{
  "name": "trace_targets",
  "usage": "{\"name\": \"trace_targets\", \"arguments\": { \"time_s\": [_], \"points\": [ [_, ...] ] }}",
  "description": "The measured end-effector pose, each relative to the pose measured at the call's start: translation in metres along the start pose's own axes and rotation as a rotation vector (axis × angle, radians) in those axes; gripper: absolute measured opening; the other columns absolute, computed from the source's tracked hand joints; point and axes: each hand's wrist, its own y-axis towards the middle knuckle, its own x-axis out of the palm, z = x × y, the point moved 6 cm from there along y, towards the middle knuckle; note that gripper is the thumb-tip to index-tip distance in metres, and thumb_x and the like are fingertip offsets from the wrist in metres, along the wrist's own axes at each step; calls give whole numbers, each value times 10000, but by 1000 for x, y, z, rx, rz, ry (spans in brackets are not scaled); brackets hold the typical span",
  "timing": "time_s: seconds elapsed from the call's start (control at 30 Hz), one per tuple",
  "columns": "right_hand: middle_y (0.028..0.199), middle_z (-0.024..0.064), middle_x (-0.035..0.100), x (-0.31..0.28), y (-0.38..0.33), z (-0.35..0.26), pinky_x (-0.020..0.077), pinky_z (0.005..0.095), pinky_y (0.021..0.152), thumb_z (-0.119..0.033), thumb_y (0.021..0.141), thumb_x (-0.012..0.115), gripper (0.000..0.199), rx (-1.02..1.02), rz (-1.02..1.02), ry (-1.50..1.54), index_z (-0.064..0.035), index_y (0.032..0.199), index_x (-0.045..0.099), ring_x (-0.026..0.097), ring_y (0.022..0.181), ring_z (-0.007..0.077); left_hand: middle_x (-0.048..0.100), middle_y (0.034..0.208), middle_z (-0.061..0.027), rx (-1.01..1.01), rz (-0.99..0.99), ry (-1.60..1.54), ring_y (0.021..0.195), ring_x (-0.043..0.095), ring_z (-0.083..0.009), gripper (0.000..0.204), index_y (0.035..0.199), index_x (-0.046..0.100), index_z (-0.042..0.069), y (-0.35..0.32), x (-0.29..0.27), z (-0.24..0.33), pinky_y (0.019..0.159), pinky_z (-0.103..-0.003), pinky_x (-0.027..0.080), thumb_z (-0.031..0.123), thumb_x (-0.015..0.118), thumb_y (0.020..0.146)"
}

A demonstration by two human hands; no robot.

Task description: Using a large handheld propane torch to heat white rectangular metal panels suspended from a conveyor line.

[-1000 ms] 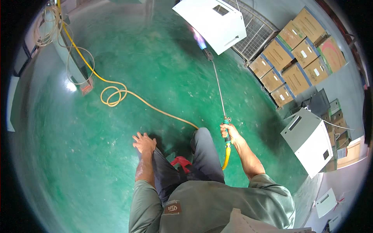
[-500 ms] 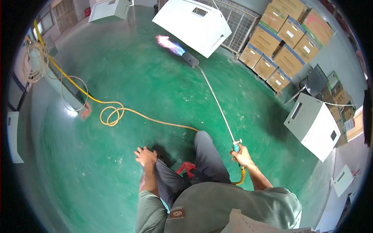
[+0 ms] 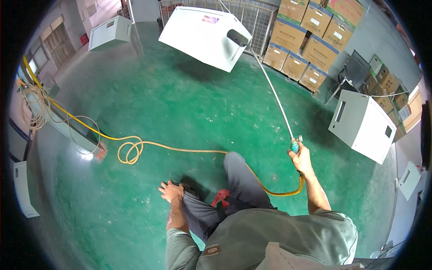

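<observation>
One white panel (image 3: 26, 191) at the far left rim; above it, a coil of pale cable (image 3: 33, 110) hung loose. Upper left: a pale cabinet (image 3: 108, 33). From the upper left edge a yellow hose (image 3: 184, 149) drops to the green floor (image 3: 117, 198), makes a small loop left of centre, then runs right and passes behind the right knee (image 3: 235, 163). Lower centre-left: left grip (image 3: 172, 192) released, fingers spread, laid at the left knee. Top centre: large white box (image 3: 195, 38), tilted, cord at its upper edge, pink-purple patch at its opening. Below centre, something red (image 3: 220, 196) shows between the thighs. Torch (image 3: 276, 93) slants from top centre down to right of centre; its dark head (image 3: 237, 38) overlaps the box's right part, contact cannot be told. Right grip (image 3: 302, 159) closed round the torch's green handle (image 3: 294, 146), the hose curving up beneath. Upper right: stacked cartons (image 3: 292, 36), then a dark screen-like panel (image 3: 356, 67). Right: a second cabinet (image 3: 360, 126), tilted. Far right: a small pale panel (image 3: 408, 181).
</observation>
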Motion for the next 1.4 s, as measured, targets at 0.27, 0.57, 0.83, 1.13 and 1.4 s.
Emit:
{"name": "trace_targets", "arguments": {
  "time_s": [0.27, 0.57, 0.83, 1.13, 1.4],
  "points": [
    [607, 48, 507, 0, -21, 28, 430, 353, 529, -158, 831, 716, 318, 24, 38, -34, 29, 1065, 607, 490, 535, 147, 347, 1553, -123, -5, -10, 27, 1447, 294, -411, 603, 1361, 589, 186, -1, 3, 5, 1059, -568, 427, 459, 722, 840],
    [600, 35, 487, 8, -95, 44, 413, 323, 523, -129, 825, 729, 370, 110, -136, -19, 26, 1149, 639, 455, 541, 111, 345, 1548, -121, 6, 7, 18, 1428, 311, -403, 604, 1355, 593, 194, 0, -1, 6, 1048, -557, 433, 471, 728, 835],
    [599, 121, 556, 19, -77, 36, 480, 363, 567, -158, 833, 693, 407, 110, -154, -45, -10, 1206, 631, 560, 520, 200, 476, 1498, -134, 792, 486, -1079, 1330, 506, -288, 721, 1463, 471, 42, -11, -191, 87, 1097, -464, 412, 140, 801, 829],
    [632, 53, 525, 33, -53, 45, 437, 332, 536, -152, 831, 723, 385, 56, -19, 21, 20, 1164, 638, 476, 559, 114, 542, 1398, -229, 2001, 268, -1201, 1285, 544, -365, 576, 1433, 459, 19, -300, -464, 151, 924, -450, 557, 141, 684, 917],
    [682, 151, 633, 46, -51, 56, 543, 364, 641, -179, 801, 726, 381, -161, 60, 139, -26, 1144, 658, 649, 576, 248, 550, 1384, -234, 2191, 223, -1177, 1271, 553, -367, 576, 1422, 464, 13, -302, -415, 171, 922, -449, 555, 124, 695, 906]
  ]
}}
